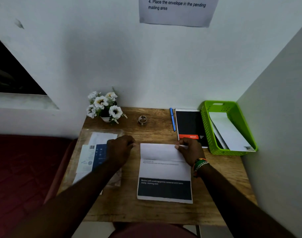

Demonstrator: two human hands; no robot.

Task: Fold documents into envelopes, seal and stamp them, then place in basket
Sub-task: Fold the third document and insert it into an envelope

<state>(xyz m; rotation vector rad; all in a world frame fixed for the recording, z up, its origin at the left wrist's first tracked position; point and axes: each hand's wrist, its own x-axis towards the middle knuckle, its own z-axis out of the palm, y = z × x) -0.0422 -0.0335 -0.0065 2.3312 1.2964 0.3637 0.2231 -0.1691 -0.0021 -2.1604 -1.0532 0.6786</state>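
Observation:
A printed document (164,172) lies in the middle of the wooden desk (122,206), its top part folded down over the page. My right hand (189,150) pinches the fold's top right corner. My left hand (120,150) hovers just left of the sheet's top left corner with fingers curled, holding nothing I can see. A green basket (207,127) at the back right holds two white envelopes (231,133).
A clear plastic sleeve with papers and envelopes (93,155) lies at the left under my left forearm. A black notepad (189,126) and blue pen (172,119) lie beside the basket. A flower pot (104,107) and a small metal object (142,120) stand at the back.

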